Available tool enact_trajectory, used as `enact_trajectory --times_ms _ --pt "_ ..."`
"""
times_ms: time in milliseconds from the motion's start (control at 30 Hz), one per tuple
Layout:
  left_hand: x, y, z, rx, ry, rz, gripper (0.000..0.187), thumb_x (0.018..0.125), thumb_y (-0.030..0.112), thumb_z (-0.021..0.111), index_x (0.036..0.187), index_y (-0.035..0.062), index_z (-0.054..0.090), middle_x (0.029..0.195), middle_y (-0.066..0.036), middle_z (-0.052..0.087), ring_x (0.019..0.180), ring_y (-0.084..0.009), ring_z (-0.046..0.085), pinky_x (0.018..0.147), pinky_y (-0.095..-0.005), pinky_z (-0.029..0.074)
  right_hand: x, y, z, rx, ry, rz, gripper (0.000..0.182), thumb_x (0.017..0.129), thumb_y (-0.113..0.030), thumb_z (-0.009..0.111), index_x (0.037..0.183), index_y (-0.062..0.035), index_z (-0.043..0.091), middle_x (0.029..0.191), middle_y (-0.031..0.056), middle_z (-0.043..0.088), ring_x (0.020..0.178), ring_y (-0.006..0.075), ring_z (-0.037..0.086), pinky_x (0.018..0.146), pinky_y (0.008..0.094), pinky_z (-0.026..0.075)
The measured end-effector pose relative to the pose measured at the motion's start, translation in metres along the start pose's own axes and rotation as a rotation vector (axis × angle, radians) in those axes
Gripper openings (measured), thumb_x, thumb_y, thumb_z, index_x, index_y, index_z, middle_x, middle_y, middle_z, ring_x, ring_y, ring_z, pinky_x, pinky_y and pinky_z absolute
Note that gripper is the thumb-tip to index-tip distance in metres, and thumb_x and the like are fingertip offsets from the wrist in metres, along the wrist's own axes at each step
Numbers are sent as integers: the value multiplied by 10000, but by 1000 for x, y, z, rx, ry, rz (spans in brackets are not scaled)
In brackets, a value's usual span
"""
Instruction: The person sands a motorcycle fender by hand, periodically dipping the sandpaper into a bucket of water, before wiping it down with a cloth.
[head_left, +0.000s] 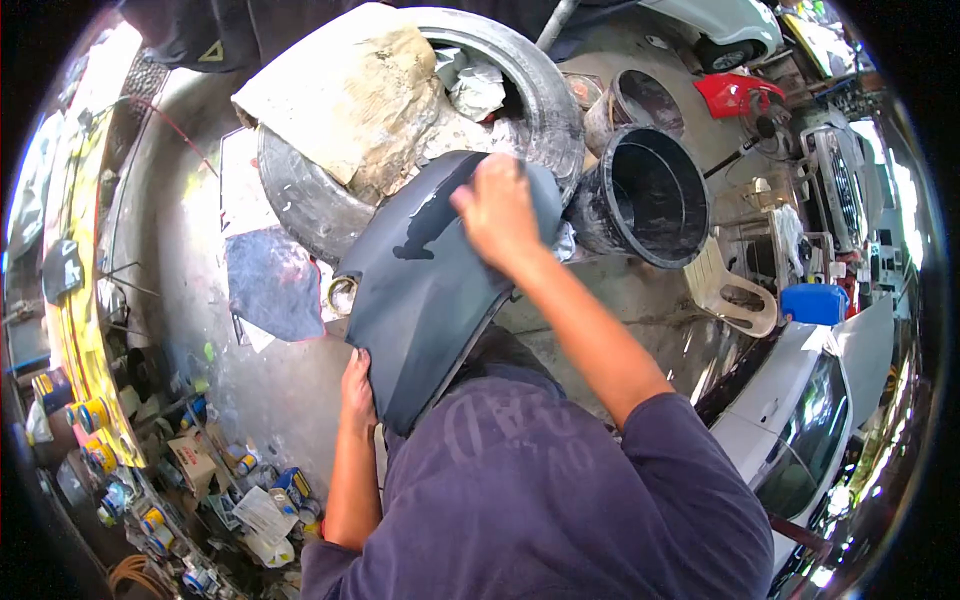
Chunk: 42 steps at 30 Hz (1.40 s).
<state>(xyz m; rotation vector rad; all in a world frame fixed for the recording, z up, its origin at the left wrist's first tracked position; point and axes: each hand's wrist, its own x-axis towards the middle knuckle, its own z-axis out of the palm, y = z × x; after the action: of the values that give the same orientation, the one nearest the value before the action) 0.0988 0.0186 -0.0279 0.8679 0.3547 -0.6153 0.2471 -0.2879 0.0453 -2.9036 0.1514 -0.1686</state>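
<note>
A dark grey, curved car body panel [430,310] lies tilted across my lap, its far end leaning on an old tyre [330,215]. My left hand [358,385] grips the panel's near left edge. Over the panel's far right part, my right hand [500,205] presses down with curled, slightly blurred fingers; whatever is under them is hidden. Beside that hand runs a darker, wet-looking patch [425,225] with an uneven edge. A stiff, stained beige cloth [335,90] covers part of the tyre, with crumpled silvery scraps [475,92] near it.
A black bucket [655,200] stands right of the tyre, with a dirty bucket [648,100] behind it. A tape roll [342,294] sits by the panel's left edge. Further right are a beige plastic chair [725,290] and a silver car [770,400]. Cans and boxes [200,460] clutter the lower left.
</note>
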Motion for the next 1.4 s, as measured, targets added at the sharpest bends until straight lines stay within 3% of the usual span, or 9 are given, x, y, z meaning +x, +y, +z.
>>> enact_trajectory --times_ms 67,200,233,400,500,667,800,933,1400 --pt "-2 2 4 10 12 -17 582 1041 367 459 1512 52 323 1458 -117 485 1282 -272 531 1056 -410 451 -46 -29 2 -12 -9 -326 716 957 -418 523 1385 138 382 1471 333 369 1400 450 334 1147 540 275" --pt "-7 4 6 14 26 -1 584 1038 363 477 1497 29 341 1443 -135 495 1276 -274 533 1054 -408 452 -3 13 -24 124 -216 55 757 1009 -494 407 1466 101 313 1559 300 270 1474 407 240 1196 507 213" --pt "-7 5 6 34 29 1 571 1043 362 461 1499 39 341 1447 -131 494 1276 -274 535 1056 -412 451 0 37 13 91 90 146 755 1015 -489 398 1466 110 307 1560 307 260 1477 413 229 1199 512 203" --pt "-3 5 5 13 35 -29 563 1044 362 459 1487 31 355 1430 -134 510 1255 -279 552 1050 -417 457 -55 -9 -1 25 -63 -205 782 1018 -501 391 1452 143 301 1550 346 237 1477 443 206 1199 514 198" --pt "-8 6 2 6 44 -47 593 1037 367 481 1494 16 341 1433 -142 500 1252 -280 551 1042 -415 465 -15 43 -5 81 -11 161 760 1035 -487 340 1477 127 278 1571 316 227 1484 424 201 1203 510 189" --pt "-7 10 9 84 46 -48 588 1034 416 472 1438 -7 415 1396 -154 541 1241 -286 564 1043 -417 456 -65 5 9 75 22 -109 746 1006 -445 433 1451 137 296 1538 351 254 1444 478 250 1160 540 255" --pt "-11 10 5 125 98 -46 585 1037 412 468 1441 -7 414 1403 -155 535 1245 -292 559 1049 -413 449 -19 59 -2 100 88 197 733 1043 -463 328 1453 144 300 1561 317 253 1486 406 209 1200 471 215" --pt "-7 9 7 131 84 -22 559 1046 385 456 1448 -1 410 1409 -146 531 1260 -288 546 1058 -418 440 -66 8 0 24 -53 -69 810 1019 -527 363 1446 158 298 1565 336 213 1484 442 181 1204 504 195" --pt "-9 16 1 142 91 -56 595 1041 368 469 1508 27 328 1480 -129 459 1317 -284 495 1089 -428 410 -32 65 -5 121 78 238 744 1032 -473 371 1460 132 301 1569 303 245 1480 404 228 1198 492 219"
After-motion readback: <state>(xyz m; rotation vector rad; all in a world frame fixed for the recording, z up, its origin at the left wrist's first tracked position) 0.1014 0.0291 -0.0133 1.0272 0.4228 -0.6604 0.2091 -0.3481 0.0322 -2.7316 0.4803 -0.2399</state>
